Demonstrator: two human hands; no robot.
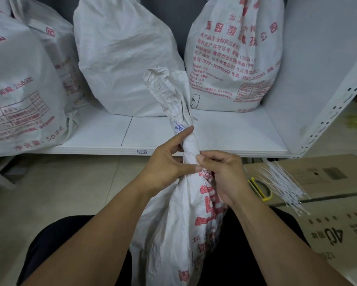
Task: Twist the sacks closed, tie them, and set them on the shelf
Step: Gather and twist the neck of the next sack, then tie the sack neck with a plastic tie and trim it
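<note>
The sack (185, 219) stands upright between the person's knees, just in front of the shelf (194, 139), its twisted neck rising above both hands. The left hand (169, 164) wraps the neck in a closed grip; the right hand (221, 176) pinches the neck opposite, apparently working a thin tie. If either grip eases before the tie locks, the twist would likely unwind.

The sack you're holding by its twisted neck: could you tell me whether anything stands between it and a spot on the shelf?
Nothing visible blocks it. Both the left hand and right hand grip the sack directly in front of the shelf, whose front strip is bare; three filled sacks stand toward the back and left.
</note>
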